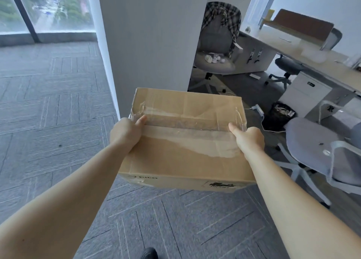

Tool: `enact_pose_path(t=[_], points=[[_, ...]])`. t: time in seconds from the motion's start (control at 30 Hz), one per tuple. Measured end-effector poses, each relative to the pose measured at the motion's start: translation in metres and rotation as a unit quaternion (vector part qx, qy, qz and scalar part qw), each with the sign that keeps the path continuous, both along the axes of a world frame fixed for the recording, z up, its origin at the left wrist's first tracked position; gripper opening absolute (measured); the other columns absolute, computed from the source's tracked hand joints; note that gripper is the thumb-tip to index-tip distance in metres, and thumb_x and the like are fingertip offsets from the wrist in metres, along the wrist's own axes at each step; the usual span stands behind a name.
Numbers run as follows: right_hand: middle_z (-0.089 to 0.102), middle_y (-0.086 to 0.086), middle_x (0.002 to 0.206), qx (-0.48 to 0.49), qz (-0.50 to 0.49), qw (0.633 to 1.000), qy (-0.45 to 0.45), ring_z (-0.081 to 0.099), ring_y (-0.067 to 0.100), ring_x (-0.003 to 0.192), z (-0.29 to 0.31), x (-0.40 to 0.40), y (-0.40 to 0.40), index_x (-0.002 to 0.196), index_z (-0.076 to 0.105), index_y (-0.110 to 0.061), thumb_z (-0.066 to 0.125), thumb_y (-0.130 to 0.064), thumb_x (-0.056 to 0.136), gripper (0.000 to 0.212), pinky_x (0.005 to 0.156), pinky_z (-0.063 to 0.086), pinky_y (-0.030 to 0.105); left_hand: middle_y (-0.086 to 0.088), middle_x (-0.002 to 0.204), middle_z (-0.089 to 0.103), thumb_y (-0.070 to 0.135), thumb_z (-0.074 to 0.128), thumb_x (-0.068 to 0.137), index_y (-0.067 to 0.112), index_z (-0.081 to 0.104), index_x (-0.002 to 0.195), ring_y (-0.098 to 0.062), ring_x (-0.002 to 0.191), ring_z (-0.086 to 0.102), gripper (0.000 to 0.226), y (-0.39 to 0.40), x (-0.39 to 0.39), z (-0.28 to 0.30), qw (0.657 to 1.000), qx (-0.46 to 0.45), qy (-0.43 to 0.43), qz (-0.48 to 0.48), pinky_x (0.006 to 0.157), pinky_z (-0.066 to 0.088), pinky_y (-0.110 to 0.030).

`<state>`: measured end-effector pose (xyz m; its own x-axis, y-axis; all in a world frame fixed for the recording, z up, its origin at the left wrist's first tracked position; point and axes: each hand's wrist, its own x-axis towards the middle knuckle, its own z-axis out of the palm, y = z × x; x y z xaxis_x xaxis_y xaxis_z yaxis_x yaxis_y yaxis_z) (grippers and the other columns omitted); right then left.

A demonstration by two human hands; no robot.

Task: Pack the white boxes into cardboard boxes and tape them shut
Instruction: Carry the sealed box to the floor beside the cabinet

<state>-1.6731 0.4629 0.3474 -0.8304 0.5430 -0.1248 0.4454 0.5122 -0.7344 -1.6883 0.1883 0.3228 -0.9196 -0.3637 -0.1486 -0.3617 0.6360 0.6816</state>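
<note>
A brown cardboard box [185,157] hangs in the air in front of me, its top flaps closed and sealed with a strip of clear tape across the middle. My left hand [126,133] grips its left side, thumb lying on the taped top. My right hand [249,139] grips the right side the same way, thumb on top near the tape end. The fingers of both hands are hidden behind the box sides. No white boxes are visible.
A white pillar [148,43] stands straight ahead behind the box. Grey carpet floor [48,112] spreads to the left toward a window. On the right are office chairs [320,157], a long desk [312,63], a black waste bin [279,116] and floor cables.
</note>
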Motion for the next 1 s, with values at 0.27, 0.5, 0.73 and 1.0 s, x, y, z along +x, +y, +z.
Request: enact_pose_path(t=[0.27, 0.5, 0.73, 1.0], points=[[0.056, 0.009, 0.091, -0.01, 0.038, 0.999, -0.023, 0.051, 0.029, 0.083, -0.019, -0.15, 0.012, 0.089, 0.056, -0.003, 0.058, -0.051, 0.084, 0.048, 0.071, 0.041, 0.034, -0.013, 0.082, 0.052, 0.051, 0.039, 0.093, 0.0, 0.052, 0.081, -0.031, 0.083, 0.05, 0.055, 0.008, -0.129, -0.017, 0.999, -0.016, -0.017, 0.04, 0.069, 0.033, -0.033], [0.055, 0.01, 0.091, -0.014, 0.105, 0.993, -0.052, 0.05, 0.029, 0.082, -0.061, -0.294, 0.025, 0.097, 0.059, 0.001, 0.057, -0.049, 0.085, 0.051, 0.071, 0.039, 0.034, -0.013, 0.086, 0.052, 0.052, 0.039, 0.093, 0.001, 0.054, 0.091, -0.032, 0.084, 0.051, 0.053, 0.021, -0.237, -0.055, 0.993, -0.031, -0.051, 0.104, 0.067, 0.034, -0.032], [0.055, 0.012, 0.092, -0.023, 0.169, 0.981, -0.091, 0.054, 0.032, 0.086, -0.122, -0.44, 0.031, 0.097, 0.057, 0.002, 0.056, -0.049, 0.086, 0.052, 0.073, 0.041, 0.037, -0.007, 0.061, 0.044, 0.048, 0.041, 0.094, 0.006, 0.038, 0.058, -0.028, 0.072, 0.046, 0.056, 0.04, -0.339, -0.107, 0.979, -0.013, -0.092, 0.179, 0.049, 0.024, -0.032], [0.054, 0.009, 0.09, -0.02, 0.19, 0.972, -0.14, 0.051, 0.028, 0.083, -0.227, -0.517, 0.026, 0.101, 0.057, 0.001, 0.054, -0.049, 0.087, 0.052, 0.069, 0.038, 0.034, -0.005, 0.058, 0.04, 0.047, 0.043, 0.094, 0.01, 0.031, 0.058, -0.027, 0.072, 0.045, 0.052, 0.045, -0.402, -0.196, 0.963, -0.002, -0.142, 0.228, 0.056, 0.026, -0.033]])
